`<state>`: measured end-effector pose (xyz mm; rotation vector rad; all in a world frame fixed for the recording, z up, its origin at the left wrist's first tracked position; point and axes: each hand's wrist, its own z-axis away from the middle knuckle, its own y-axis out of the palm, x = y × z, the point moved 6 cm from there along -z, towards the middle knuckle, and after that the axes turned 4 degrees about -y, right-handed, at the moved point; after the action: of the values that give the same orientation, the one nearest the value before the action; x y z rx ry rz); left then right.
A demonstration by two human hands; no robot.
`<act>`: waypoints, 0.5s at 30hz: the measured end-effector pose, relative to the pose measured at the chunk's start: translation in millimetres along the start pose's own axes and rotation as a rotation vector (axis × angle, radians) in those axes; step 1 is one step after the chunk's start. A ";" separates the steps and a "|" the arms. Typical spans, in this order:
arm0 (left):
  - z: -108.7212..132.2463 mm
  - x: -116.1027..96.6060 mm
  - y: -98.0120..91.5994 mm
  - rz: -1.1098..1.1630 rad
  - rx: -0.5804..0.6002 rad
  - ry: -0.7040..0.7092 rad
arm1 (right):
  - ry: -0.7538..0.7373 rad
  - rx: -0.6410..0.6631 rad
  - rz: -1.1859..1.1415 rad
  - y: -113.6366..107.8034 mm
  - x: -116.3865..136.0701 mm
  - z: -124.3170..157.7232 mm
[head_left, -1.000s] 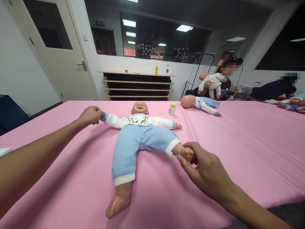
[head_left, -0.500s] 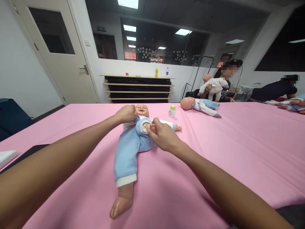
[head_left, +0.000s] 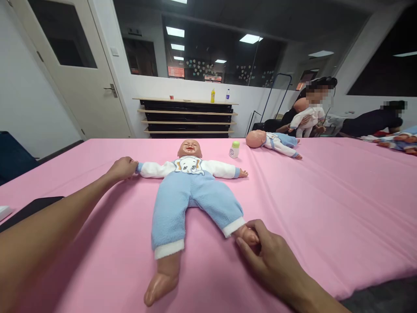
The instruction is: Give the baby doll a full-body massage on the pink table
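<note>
A baby doll [head_left: 190, 191] in blue trousers and a white top lies on its back on the pink table [head_left: 325, 204], arms and legs spread. My left hand [head_left: 122, 168] is closed round the doll's hand at the left. My right hand [head_left: 263, 252] is closed round the doll's foot near the table's front edge. The doll's other leg points toward me, its bare foot free.
A small bottle with a green cap [head_left: 234, 149] stands behind the doll. A second doll [head_left: 272, 142] lies further right. Two people sit beyond the table at the right, one holding a doll [head_left: 306, 117]. A dark flat object [head_left: 31, 208] lies at the left edge.
Half a second ago both hands had brought the doll's arm and leg together over its chest. They have now drawn them back out, so the doll lies spread again.
</note>
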<state>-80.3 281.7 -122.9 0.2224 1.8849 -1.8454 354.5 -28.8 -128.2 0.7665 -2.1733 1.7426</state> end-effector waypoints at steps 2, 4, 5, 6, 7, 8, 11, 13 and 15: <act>0.4 -8.6 -8.6 -0.010 -0.016 0.009 | -0.068 -0.112 0.021 -17.7 7.3 -11.2; 1.8 -29.4 -22.1 -0.006 -0.035 0.050 | -0.137 -0.242 0.058 -40.9 19.1 -26.6; 4.0 -45.1 -28.4 -0.003 -0.045 0.097 | -0.161 -0.286 0.075 -50.6 26.4 -36.5; 7.8 -63.5 -33.2 -0.001 -0.055 0.153 | -0.180 -0.310 0.088 -57.4 34.3 -48.3; 13.5 -84.7 -35.4 -0.003 -0.064 0.227 | -0.192 -0.309 0.092 -60.3 42.4 -62.1; 21.1 -106.5 -34.3 -0.006 -0.067 0.295 | -0.197 -0.292 0.086 -59.4 50.1 -77.4; 51.0 -165.5 -12.5 -0.029 -0.049 0.437 | -0.235 -0.144 0.042 -34.9 70.5 -125.7; 70.5 -191.5 6.5 -0.070 -0.044 0.499 | -0.237 -0.073 -0.005 -15.7 76.4 -149.8; 80.7 -200.0 16.0 -0.111 -0.050 0.518 | -0.231 -0.048 -0.040 -6.1 76.9 -158.4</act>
<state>118.6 248.0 -45.0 0.6422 2.3198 -1.9414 273.9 103.7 -44.6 1.0379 -2.3176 1.6478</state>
